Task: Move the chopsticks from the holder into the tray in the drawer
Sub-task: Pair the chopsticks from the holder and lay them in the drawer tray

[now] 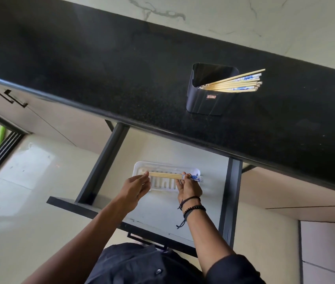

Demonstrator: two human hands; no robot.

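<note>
A dark square holder (207, 101) stands on the black countertop (101, 78), with several wooden chopsticks (238, 84) leaning out to its right. Below, the drawer (162, 212) is pulled out, and a clear plastic tray (142, 167) lies inside it. Over the tray I hold a small bundle of chopsticks (165, 175) level, their blue-patterned ends pointing right. My right hand (189, 188) grips the bundle near the patterned end. My left hand (135, 188) touches the plain tips with its fingertips.
The drawer has dark side rails (229, 201) and a dark front panel with a handle (142, 237). Closed cabinet fronts with black handles (10, 97) lie to the left. A pale floor shows beneath, and my dark shirt fills the bottom.
</note>
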